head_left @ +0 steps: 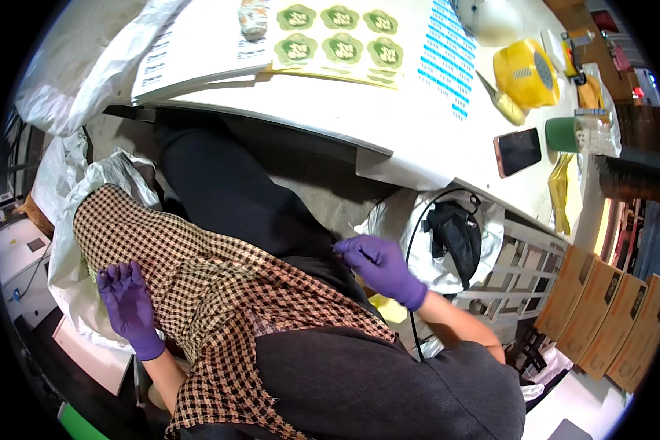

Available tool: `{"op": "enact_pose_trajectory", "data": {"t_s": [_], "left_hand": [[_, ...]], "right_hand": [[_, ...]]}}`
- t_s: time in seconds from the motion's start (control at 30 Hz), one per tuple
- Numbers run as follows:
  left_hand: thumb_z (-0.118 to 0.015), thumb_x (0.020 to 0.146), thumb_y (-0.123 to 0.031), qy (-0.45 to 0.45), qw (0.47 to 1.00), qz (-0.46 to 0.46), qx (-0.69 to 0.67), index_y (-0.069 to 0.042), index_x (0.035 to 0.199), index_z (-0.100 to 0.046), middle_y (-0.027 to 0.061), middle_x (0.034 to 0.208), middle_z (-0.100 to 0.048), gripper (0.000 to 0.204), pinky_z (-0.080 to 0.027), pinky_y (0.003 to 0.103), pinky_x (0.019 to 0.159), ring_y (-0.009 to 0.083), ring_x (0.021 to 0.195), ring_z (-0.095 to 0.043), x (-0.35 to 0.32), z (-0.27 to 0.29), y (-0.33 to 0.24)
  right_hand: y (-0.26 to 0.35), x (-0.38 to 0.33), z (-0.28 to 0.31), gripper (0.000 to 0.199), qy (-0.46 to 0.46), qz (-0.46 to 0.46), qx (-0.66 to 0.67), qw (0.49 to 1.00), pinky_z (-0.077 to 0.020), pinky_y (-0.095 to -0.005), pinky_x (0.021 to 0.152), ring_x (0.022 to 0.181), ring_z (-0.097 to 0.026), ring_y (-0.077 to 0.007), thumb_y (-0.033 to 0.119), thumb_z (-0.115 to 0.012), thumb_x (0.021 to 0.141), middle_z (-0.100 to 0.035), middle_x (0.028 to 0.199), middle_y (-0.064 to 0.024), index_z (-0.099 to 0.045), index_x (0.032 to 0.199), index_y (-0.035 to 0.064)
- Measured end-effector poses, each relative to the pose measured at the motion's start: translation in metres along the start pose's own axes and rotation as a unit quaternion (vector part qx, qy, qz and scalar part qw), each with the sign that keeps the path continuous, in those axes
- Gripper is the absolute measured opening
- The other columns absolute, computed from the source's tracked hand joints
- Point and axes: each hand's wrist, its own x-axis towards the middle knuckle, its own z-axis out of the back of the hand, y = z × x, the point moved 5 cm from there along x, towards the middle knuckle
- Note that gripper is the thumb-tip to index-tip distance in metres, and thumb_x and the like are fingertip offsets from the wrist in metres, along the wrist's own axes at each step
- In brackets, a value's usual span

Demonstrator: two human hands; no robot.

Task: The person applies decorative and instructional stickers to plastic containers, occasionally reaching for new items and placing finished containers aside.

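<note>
A brown and cream checked cloth [198,293] lies spread over my lap and dark trousers. My left hand [128,304], in a purple glove, rests flat on the cloth's left edge with its fingers together. My right hand [378,265], also gloved in purple, is curled at the cloth's right edge, fingers pinched on that edge by my thigh. Whether a small tool is in those fingers is too small to tell.
A white table [418,125] above holds a sheet of green flower stickers [339,37], blue label strips [447,55], a yellow tape dispenser [526,72], a phone [518,151] and a green cup [563,133]. White plastic bags [73,220] lie left; brown boxes [609,312] right.
</note>
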Motion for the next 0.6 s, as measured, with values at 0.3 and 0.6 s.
{"op": "enact_pose_trajectory", "data": {"t_s": [0.3,0.6], "left_hand": [[-0.058,0.102,-0.026,0.055,0.986,0.144,0.057,-0.006,0.149,-0.045,0.0134,0.148,-0.053,0.053,-0.024,0.053,0.124,0.0295,0.138,-0.049,0.036,-0.002,-0.006],[-0.048,0.106,-0.024,0.098,0.975,0.198,-0.005,-0.006,0.156,-0.037,0.0146,0.156,-0.047,0.054,-0.022,0.054,0.124,0.0305,0.143,-0.045,0.052,-0.009,0.004]], "right_hand": [[0.007,-0.021,0.066,0.034,0.385,-0.014,0.131,0.914,-0.0549,-0.0381,0.086,0.096,-0.070,-0.0294,0.012,-0.067,0.094,-0.073,0.113,-0.0165,-0.067,0.126,-0.0009],[-0.203,-0.213,0.110,0.047,0.449,-0.405,0.162,0.780,-0.0568,-0.0377,0.085,0.088,-0.070,-0.0243,0.030,-0.074,0.092,-0.070,0.109,-0.0153,-0.064,0.135,0.0124]]}}
